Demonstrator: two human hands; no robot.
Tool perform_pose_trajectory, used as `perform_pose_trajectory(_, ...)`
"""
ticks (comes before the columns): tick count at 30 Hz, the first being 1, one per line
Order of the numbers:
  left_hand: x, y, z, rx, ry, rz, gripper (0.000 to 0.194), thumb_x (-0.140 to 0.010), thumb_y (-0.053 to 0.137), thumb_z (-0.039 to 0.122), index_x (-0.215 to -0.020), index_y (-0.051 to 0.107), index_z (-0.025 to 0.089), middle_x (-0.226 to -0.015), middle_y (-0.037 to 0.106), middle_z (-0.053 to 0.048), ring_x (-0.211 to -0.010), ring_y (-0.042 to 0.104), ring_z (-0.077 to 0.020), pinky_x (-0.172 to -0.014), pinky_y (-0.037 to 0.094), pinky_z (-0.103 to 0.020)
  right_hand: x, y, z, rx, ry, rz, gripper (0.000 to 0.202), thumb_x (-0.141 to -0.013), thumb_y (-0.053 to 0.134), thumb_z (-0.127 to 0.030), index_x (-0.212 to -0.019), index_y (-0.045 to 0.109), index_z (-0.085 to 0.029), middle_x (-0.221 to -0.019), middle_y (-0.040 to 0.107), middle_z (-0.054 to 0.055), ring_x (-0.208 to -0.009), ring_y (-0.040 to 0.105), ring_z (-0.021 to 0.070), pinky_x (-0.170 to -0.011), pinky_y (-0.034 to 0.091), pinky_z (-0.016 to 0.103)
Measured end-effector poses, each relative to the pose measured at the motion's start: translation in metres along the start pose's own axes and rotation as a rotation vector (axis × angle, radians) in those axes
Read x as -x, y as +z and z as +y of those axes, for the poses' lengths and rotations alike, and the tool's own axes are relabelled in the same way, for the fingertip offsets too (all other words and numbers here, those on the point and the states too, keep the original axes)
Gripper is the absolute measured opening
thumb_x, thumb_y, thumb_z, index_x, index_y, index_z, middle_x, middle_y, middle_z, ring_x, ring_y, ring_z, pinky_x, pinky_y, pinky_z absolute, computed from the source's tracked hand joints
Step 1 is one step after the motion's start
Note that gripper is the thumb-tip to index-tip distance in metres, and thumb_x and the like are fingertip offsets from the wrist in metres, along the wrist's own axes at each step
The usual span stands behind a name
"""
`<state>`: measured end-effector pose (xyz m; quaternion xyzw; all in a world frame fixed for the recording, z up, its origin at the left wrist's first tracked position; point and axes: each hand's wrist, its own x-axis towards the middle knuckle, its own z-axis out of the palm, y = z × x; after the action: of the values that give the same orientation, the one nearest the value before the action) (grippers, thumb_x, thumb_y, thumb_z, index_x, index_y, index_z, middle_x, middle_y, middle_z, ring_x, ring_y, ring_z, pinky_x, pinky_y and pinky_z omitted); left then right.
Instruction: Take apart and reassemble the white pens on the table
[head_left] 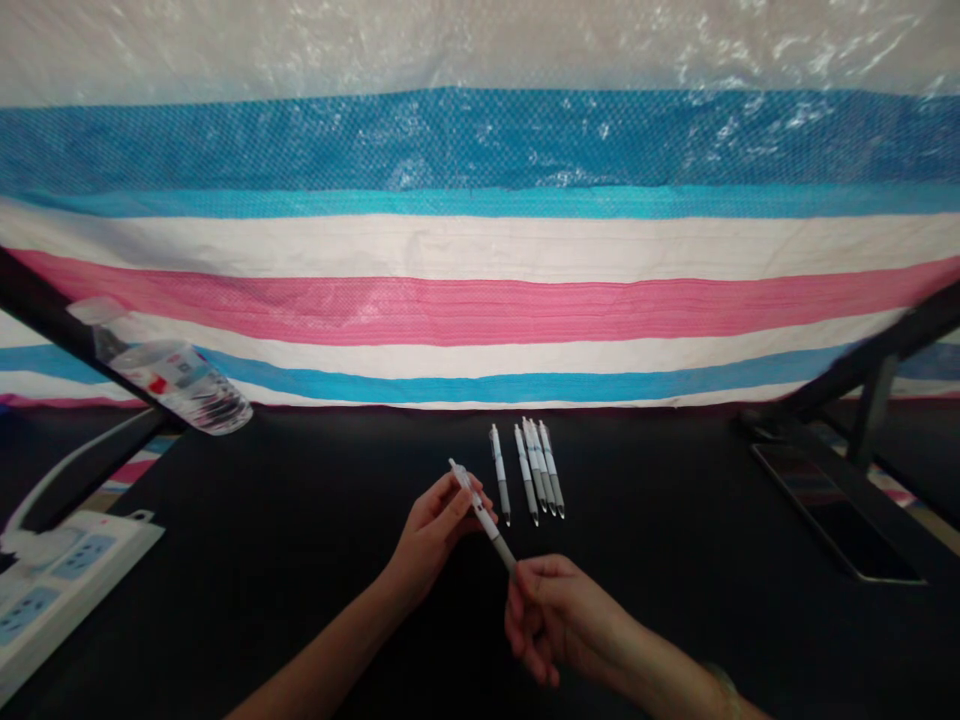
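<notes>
A white pen with a grey grip [487,522] slants between my two hands above the black table [300,590]. Near its clip end, my left hand [439,525] pinches it between thumb and fingers. The fingertips of my right hand [551,610] close on the grey tip end, hiding the point. Just beyond my hands lie several similar white and grey pens [536,465], most of them side by side in a group. One pen [500,475] rests slightly apart to the left of that group.
At the left edge sits a white power strip [82,570] with a plug in it. A clear plastic bottle [180,380] tilts by a dark bar at the left. On the right lies a phone [832,515]. Striped plastic sheeting [480,310] hangs behind the table.
</notes>
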<state>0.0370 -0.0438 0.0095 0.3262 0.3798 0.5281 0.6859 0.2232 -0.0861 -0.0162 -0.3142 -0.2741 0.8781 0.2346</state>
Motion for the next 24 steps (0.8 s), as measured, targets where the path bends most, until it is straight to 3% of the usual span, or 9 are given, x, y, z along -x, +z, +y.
perform_pose_trajectory(4,-0.001,0.000,0.002,-0.054,0.039,0.035,0.029,-0.081,0.078,0.039,-0.098,0.072,0.016,-0.081,0.069,-0.005,-0.073,0.066,-0.0172,-0.073,0.053,-0.030,0.007,0.010,-0.012,-0.056,-0.033,0.036,0.044,-0.083,0.070,-0.050,-0.093,0.069,-0.008,-0.084,0.071,0.013,-0.068,0.069,0.0190,-0.054,0.049,0.025)
perform_pose_trajectory(8,0.001,0.001,0.004,-0.151,0.065,0.036,0.054,-0.082,0.076,0.038,-0.130,0.059,0.018,-0.079,0.068,-0.003,-0.067,0.064,-0.0164,-0.066,0.051,-0.028,0.011,0.016,-0.020,-0.069,-0.006,-0.007,0.037,-0.077,0.075,-0.030,-0.105,0.071,-0.006,-0.095,0.072,0.016,-0.083,0.072,0.0249,-0.074,0.053,0.036)
perform_pose_trajectory(11,0.004,0.004,0.006,-0.199,0.070,0.034,0.067,-0.083,0.076,0.037,-0.140,0.043,0.022,-0.075,0.068,0.000,-0.062,0.063,-0.0155,-0.062,0.050,-0.027,0.009,0.015,-0.018,-0.044,0.001,-0.016,0.035,-0.073,0.071,-0.021,-0.104,0.071,-0.005,-0.094,0.072,0.016,-0.081,0.072,0.0249,-0.073,0.053,0.036)
perform_pose_trajectory(14,0.004,0.004,0.006,-0.238,0.062,0.024,0.057,-0.083,0.075,0.037,-0.129,0.045,0.022,-0.075,0.069,0.000,-0.061,0.064,-0.0160,-0.061,0.051,-0.027,0.007,0.014,-0.016,0.020,0.005,0.002,0.036,-0.067,0.065,-0.017,-0.102,0.071,-0.007,-0.090,0.071,0.013,-0.073,0.072,0.0215,-0.065,0.053,0.031)
perform_pose_trajectory(17,0.002,0.002,0.005,-0.265,0.065,0.024,0.050,-0.083,0.074,0.037,-0.123,0.047,0.022,-0.074,0.070,-0.001,-0.061,0.065,-0.0168,-0.061,0.051,-0.028,0.007,0.015,-0.018,0.191,-0.028,0.019,0.031,-0.069,0.062,-0.023,-0.097,0.069,-0.010,-0.085,0.068,0.007,-0.061,0.067,0.0172,-0.052,0.051,0.026)
perform_pose_trajectory(20,-0.001,-0.001,0.004,-0.265,0.082,0.040,0.047,-0.084,0.073,0.036,-0.120,0.048,0.023,-0.075,0.070,-0.001,-0.062,0.065,-0.0163,-0.060,0.049,-0.026,0.010,0.016,-0.023,0.512,-0.133,0.116,0.022,-0.079,0.059,-0.029,-0.093,0.067,-0.013,-0.081,0.065,0.004,-0.053,0.059,0.0124,-0.042,0.042,0.021)
perform_pose_trajectory(24,-0.002,-0.003,0.002,-0.242,0.074,0.041,0.049,-0.085,0.072,0.035,-0.124,0.046,0.022,-0.075,0.068,0.001,-0.060,0.062,-0.0140,-0.058,0.048,-0.024,0.013,0.016,-0.029,0.935,-0.334,0.293,0.015,-0.084,0.057,-0.019,-0.084,0.071,-0.015,-0.066,0.061,0.000,-0.056,0.052,0.0110,-0.049,0.036,0.020)
